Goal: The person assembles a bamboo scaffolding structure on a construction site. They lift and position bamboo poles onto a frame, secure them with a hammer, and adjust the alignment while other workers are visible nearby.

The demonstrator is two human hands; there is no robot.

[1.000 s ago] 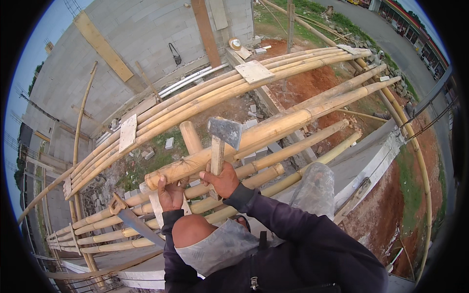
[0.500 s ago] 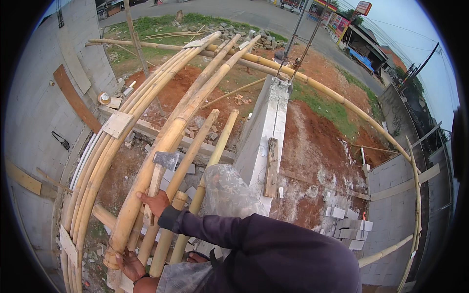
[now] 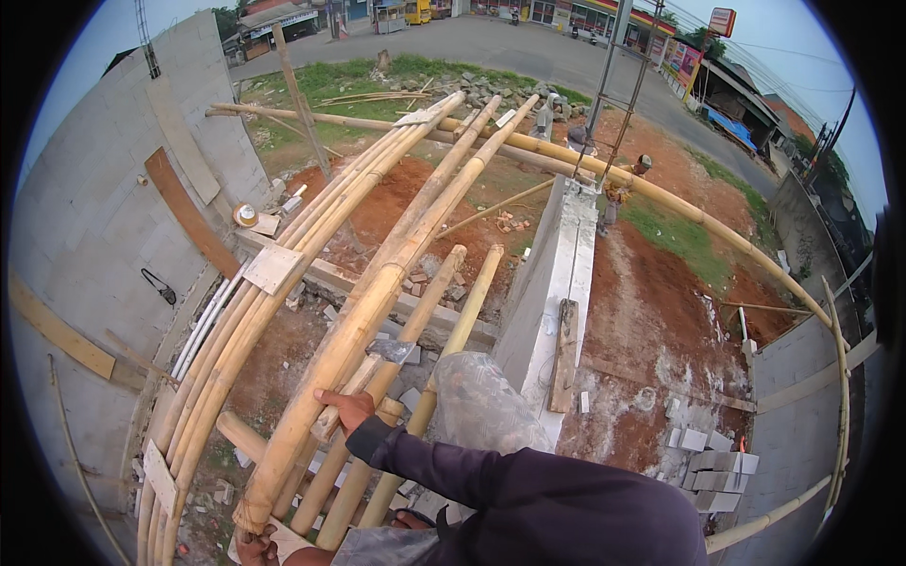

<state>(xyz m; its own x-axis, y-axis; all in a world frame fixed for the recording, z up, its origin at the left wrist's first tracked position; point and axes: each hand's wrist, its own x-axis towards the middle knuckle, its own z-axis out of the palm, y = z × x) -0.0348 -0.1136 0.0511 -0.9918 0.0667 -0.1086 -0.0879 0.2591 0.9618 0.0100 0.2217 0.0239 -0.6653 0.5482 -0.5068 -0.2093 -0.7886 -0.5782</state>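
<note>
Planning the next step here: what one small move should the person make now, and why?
Probably secure the left hand under the thick bamboo pole's near end before shifting the pole. That hand is already at the end, though partly hidden, so its grip is unclear. The right hand is taken up by the wooden-handled hammer, leaving it less able to steady the pole.

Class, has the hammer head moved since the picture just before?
Yes, rightward: it overlapped the thick bamboo pole; now the hammer head shows clear of that, over the thinner pole beside it.
</note>
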